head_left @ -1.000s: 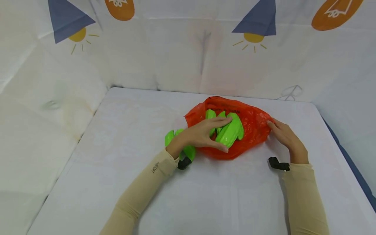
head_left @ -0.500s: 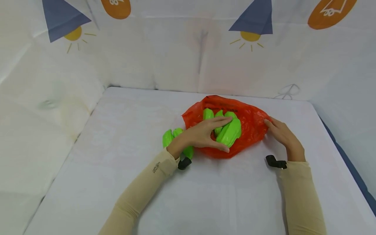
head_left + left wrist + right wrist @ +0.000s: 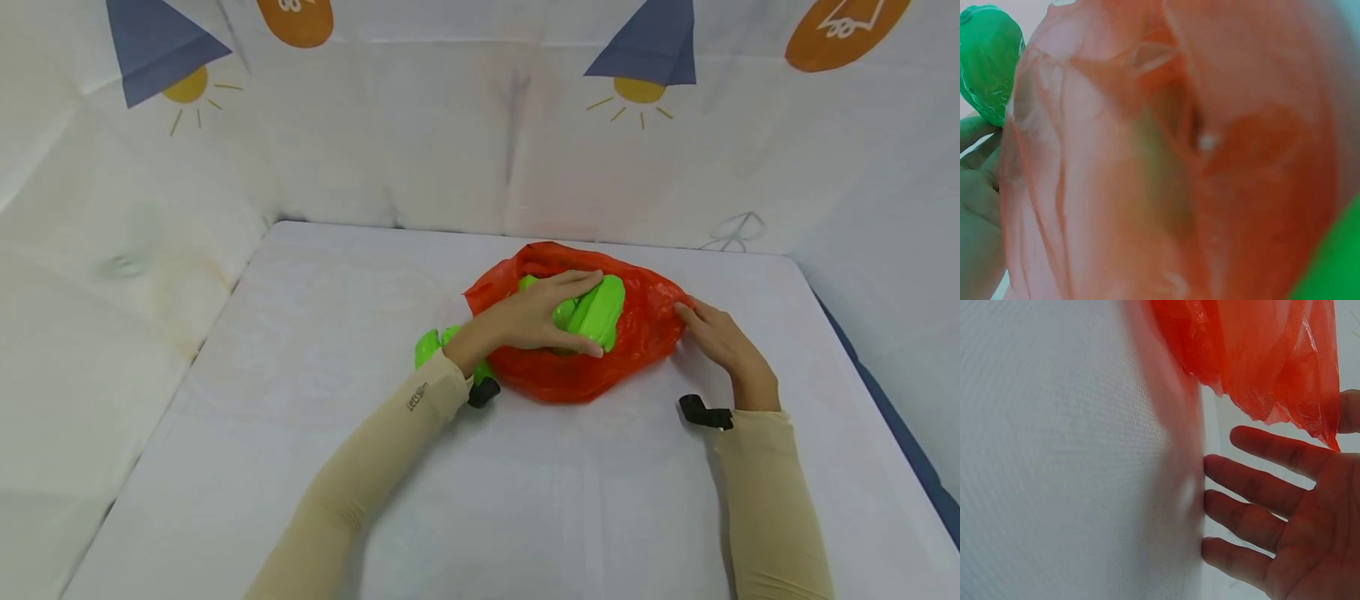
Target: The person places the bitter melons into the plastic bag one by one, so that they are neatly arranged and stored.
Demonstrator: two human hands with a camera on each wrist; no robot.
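Observation:
A thin red plastic bag [image 3: 585, 387] lies mouth open near the table's far edge. My left hand [image 3: 532, 317] reaches over it, thumb and fingers on either side of a bright green, glossy, lobed thing [image 3: 597, 312]. More green lumps [image 3: 527, 283] show behind that hand, partly hidden. In the left wrist view, red film [image 3: 1104, 187] covers most of the picture; a rounded green end [image 3: 991, 62] rises above the left hand's fingers [image 3: 979, 137]. My right hand [image 3: 727, 346] pinches the bag's right rim by thumb and forefinger, its other fingers spread toward the table [image 3: 1072, 456].
More green lobed shapes [image 3: 429, 346] lie on the white table left of the bag, partly behind my left wrist. Small black pieces [image 3: 483, 392] sit at both sleeve cuffs. A pale cloth wall [image 3: 420, 142] with printed lamp shapes rises behind the table.
My left hand has moved slightly up and right, and the green thing has shifted and turned more upright with it. My right hand stays on the bag's rim.

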